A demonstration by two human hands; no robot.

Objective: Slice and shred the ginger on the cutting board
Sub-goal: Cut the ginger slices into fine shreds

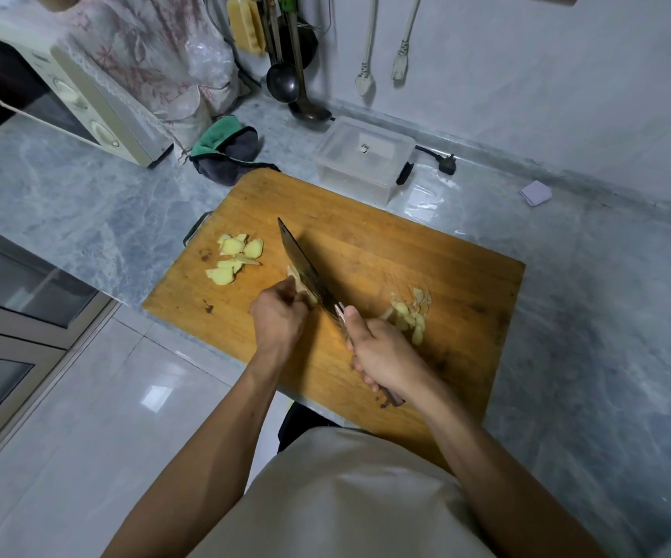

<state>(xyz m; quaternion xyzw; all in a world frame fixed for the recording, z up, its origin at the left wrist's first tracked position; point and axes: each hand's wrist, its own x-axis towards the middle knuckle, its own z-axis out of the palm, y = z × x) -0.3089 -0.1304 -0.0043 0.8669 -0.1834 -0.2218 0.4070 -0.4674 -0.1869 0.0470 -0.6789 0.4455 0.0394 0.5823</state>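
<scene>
Pinning the ginger piece (301, 292) under curled left hand (279, 319) fingers, its cut face is met immediately rightward by the cleaver (307, 271), gripped in the right hand (382, 352), blade running away across the cutting board (426, 251).

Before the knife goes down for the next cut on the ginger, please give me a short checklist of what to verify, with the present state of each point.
1. Right hand grips the knife handle: ok.
2. Left hand holds the ginger piece against the blade: ok.
3. Left fingertips curled away from the edge: cannot tell, hidden.
4. Cutting board fully on the counter: not ok, near corner overhangs.
5. Cut slices lie apart from the blade: ok.
</scene>
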